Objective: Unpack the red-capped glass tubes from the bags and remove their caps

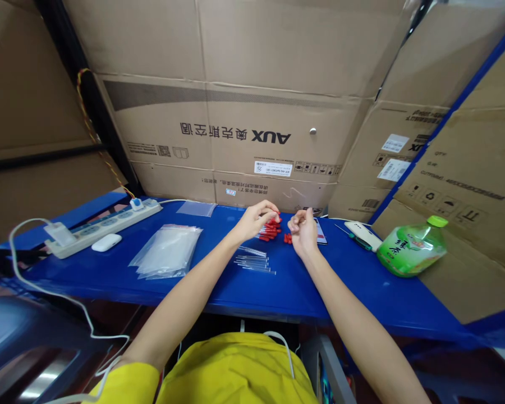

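My left hand point(257, 220) is closed in a pinch, with a small red cap at its fingertips; whether a tube is attached to it is hidden. Just below those fingers lies a pile of clear tubes with red caps point(271, 230). My right hand point(303, 229) is raised beside the pile, fingers curled in towards the thumb, and what they hold, if anything, is hidden. Loose red caps point(288, 239) lie on the table by its wrist side. Several clear thin tubes point(252, 261) without caps rest side by side nearer to me.
Clear plastic bags point(167, 251) are stacked on the blue table point(345, 292) at left, near a white earphone case point(106, 242) and a power strip point(105, 227). At right stand a green bottle point(412, 247) and a screwdriver point(359, 240). Cardboard point(244, 106) walls the back.
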Tool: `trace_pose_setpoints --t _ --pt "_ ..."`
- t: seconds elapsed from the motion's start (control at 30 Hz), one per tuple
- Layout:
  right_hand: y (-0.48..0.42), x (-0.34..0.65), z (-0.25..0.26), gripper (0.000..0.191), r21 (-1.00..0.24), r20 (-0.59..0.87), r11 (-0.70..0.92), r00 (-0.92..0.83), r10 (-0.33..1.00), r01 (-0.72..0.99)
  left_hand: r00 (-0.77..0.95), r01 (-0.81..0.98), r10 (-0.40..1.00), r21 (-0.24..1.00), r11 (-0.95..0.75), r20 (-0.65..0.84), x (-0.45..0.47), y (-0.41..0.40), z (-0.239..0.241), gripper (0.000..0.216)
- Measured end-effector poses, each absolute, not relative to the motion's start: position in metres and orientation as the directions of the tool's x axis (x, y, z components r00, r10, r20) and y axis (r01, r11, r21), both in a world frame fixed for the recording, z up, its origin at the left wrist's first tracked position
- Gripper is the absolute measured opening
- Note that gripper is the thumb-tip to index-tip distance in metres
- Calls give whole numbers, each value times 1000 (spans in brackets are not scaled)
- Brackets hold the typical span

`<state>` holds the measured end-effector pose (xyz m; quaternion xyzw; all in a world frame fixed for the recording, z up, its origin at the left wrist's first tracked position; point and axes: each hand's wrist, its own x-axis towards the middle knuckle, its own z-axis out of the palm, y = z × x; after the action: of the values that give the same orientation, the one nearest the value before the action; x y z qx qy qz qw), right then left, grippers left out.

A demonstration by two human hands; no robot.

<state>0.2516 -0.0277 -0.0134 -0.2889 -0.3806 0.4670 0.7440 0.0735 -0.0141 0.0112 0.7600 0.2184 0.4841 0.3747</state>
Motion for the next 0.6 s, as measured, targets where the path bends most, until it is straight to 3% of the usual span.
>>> trace_pose_setpoints --t 0.1,0.2,0.27,0.33,0.43,0.6 --pt "-27 261 -15 57 -856 372 431 239 897 -285 282 17 743 771 -637 607 64 -3 11 25" --pt "-32 256 -20 56 -908 414 411 19 910 82 138 235 776 741 -629 615 55 5 9 19" --pt "-37 247 -24 48 -808 420 452 -169 892 378 120 408 778 683 -605 617 50 7 6 15" --pt "-42 238 -29 39 -676 354 477 -319 879 561 151 537 770 602 -591 620 48 7 4 10" --pt "-47 231 -35 26 -579 253 506 -448 857 639 203 622 750 509 -595 629 46 6 1 6" --pt "-49 230 -37 16 -556 264 534 -474 840 637 220 649 733 465 -603 644 48 6 0 10"
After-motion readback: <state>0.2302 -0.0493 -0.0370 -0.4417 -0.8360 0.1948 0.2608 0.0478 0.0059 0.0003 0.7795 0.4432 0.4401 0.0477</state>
